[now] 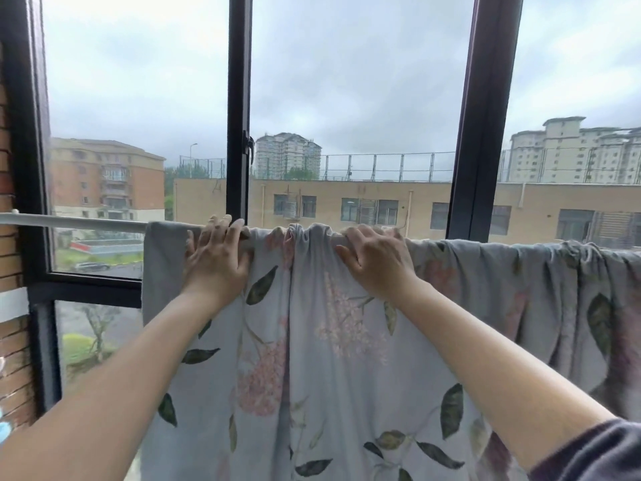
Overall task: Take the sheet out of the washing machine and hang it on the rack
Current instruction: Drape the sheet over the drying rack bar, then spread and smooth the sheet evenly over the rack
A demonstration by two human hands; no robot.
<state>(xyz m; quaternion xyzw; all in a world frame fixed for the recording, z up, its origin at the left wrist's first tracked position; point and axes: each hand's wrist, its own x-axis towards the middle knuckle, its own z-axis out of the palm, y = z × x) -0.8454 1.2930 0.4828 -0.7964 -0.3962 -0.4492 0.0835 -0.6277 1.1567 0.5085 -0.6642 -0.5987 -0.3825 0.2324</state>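
Observation:
A pale grey sheet printed with pink flowers and dark green leaves hangs draped over a white rack bar that runs across the window. The cloth is bunched in folds between my hands and spreads wider to the right. My left hand lies on the sheet at the bar near its left edge, fingers curled over the top. My right hand presses on the sheet at the bar a little further right, fingers bent into the folds.
Behind the bar stands a large window with dark frames and a handle. A brick wall lines the left side. Buildings and grey sky show outside.

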